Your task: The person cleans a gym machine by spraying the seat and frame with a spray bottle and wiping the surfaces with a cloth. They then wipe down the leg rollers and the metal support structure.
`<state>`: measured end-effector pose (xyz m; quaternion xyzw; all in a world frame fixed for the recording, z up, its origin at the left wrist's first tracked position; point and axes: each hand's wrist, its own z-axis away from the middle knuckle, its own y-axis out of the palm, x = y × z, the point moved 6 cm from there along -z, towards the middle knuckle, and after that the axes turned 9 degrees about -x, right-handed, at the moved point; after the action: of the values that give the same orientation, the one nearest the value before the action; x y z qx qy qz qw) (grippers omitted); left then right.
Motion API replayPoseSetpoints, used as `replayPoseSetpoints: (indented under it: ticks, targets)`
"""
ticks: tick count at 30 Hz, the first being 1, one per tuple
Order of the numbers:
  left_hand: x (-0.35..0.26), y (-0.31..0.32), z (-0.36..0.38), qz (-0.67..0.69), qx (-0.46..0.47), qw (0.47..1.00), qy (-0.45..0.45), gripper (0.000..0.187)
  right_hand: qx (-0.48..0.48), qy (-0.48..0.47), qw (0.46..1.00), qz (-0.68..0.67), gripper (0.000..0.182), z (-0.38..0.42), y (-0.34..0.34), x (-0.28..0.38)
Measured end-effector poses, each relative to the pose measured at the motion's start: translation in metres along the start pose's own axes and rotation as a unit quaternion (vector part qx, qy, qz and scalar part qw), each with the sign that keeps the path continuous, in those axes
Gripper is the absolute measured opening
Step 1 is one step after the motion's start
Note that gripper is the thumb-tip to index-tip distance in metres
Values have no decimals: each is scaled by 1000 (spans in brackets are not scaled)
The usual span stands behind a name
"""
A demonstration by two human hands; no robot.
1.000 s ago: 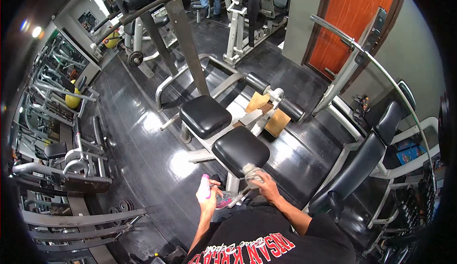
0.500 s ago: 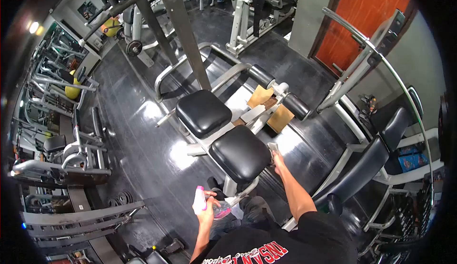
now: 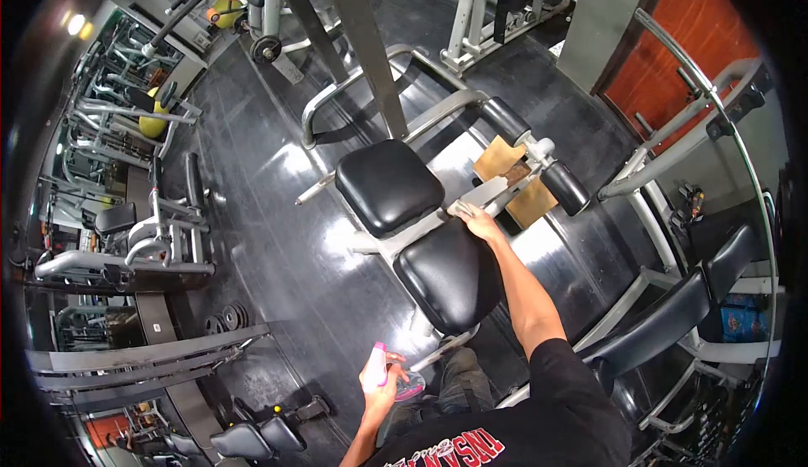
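Observation:
My left hand [image 3: 380,391] is closed around a spray bottle [image 3: 410,386] with a white and pink trigger head and a clear, pink-tinted body. It is low in the view, near my legs. My right hand [image 3: 481,225] reaches forward with its fingers closed on a small pale cloth [image 3: 459,209]. The cloth is at the far right edge of the nearer black seat pad [image 3: 446,278], by the grey frame between the two pads. Just beyond lies the other black pad [image 3: 390,187]. My right forearm covers part of the nearer pad's right side.
Padded rollers [image 3: 566,188] and tan boards [image 3: 532,202] are at the machine's far right. An upright post [image 3: 362,46] rises behind the pads. A black bench [image 3: 656,324] stands to my right, near a red-brown door [image 3: 686,42]. Other gym machines [image 3: 160,236] line the left.
My right hand has moved with the cloth from the nearer pad's right side to its far edge. My left hand still holds the spray bottle. The view has shifted slightly.

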<state>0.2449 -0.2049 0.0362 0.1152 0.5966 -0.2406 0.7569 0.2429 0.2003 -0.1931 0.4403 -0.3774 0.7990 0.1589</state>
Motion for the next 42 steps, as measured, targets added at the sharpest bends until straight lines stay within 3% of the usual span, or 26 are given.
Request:
replayPoseSetpoints:
  ticks: [3,6,7,9,10,11,12,13,14,16,17,20,21,22,24,26,28,29,30,32,34,36,37,39,40,42]
  targets:
    - [2,-8,1,-12,-18,1000,-9,16,37,21,996,-73,46,5,0,-2]
    - [4,-11,2,15,-28,999,-14,16,7,26,990,-139,43,-17,13,-71]
    - [5,-12,4,18,-29,999,-14,16,84,90,979,-160,42,5,-1,-58]
    - [4,-13,4,19,-24,1000,4,16,170,78,981,-53,43,37,-14,-66]
    - [5,-13,6,23,-21,999,8,16,185,188,962,-68,44,41,-2,-125]
    - [8,-15,7,29,-22,999,9,16,190,170,964,-80,45,76,-22,-105]
    - [9,-16,6,35,-23,999,12,16,209,195,938,-196,47,86,-15,-144]
    - [9,-16,4,38,-20,999,17,16,181,267,929,-182,49,112,-27,-140]
    - [9,-17,4,44,-16,999,20,16,183,177,966,-47,49,114,-30,-179]
    - [8,-17,7,51,-2,998,23,16,250,90,921,283,45,132,-50,-190]
    - [6,-17,6,53,-2,998,28,17,243,93,923,283,45,134,-62,-191]
    - [1,-15,5,78,2,996,38,17,179,164,948,207,37,148,-80,-140]
    - [0,-14,3,73,4,997,40,17,-60,85,991,81,33,143,-91,-112]
    - [0,-13,3,67,6,997,41,17,-294,1,955,-51,29,152,-103,-88]
    - [2,-10,2,53,36,997,47,18,-380,-223,897,36,31,189,-89,-2]
    - [-1,-6,2,35,68,996,52,19,-244,-383,886,97,39,225,-52,58]
    - [-10,0,7,33,93,993,61,19,-103,-408,880,219,43,238,-18,55]
    - [-16,0,9,60,78,993,64,16,-86,-370,898,220,46,228,-24,39]
    - [-21,2,9,58,80,993,66,16,-104,-378,910,135,48,215,-33,25]
    - [-25,-3,15,71,82,991,74,16,-182,-302,918,184,43,186,-49,-25]
    - [-24,-10,17,76,80,990,84,16,-103,-141,963,204,36,153,-63,-81]
    - [-17,-15,20,41,96,991,80,19,76,35,924,373,31,151,-77,-93]
    - [-16,-19,21,42,94,991,80,19,76,33,923,375,31,157,-77,-82]
    - [-13,-25,22,50,77,993,74,19,-136,-26,965,223,32,163,-90,-44]
    - [-12,-27,23,53,77,993,74,19,-222,-72,957,174,36,153,-81,-40]
    - [-9,-31,23,57,65,994,63,19,-349,-255,896,98,49,161,-59,-18]
